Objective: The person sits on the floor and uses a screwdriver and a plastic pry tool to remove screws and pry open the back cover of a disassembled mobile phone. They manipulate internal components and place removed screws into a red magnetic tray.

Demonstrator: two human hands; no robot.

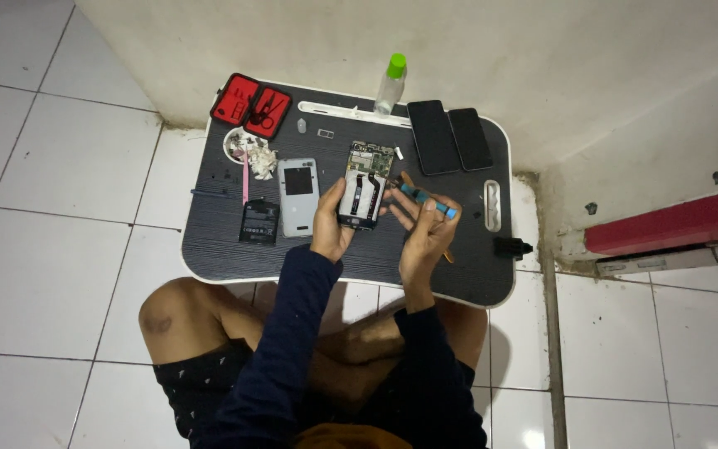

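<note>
Left hand (328,224) is wrapped around the near end of an opened black smartphone with its circuit board and battery showing (365,186), holding it just over the middle of the dark striped tabletop (226,249). Right hand (425,229) pinches a slim blue-handled screwdriver (427,199), tip at the phone's right edge. Left of the phone lie a silver back cover (298,196) and black battery (259,222); two black glass panels (449,137) sit far right.
</note>
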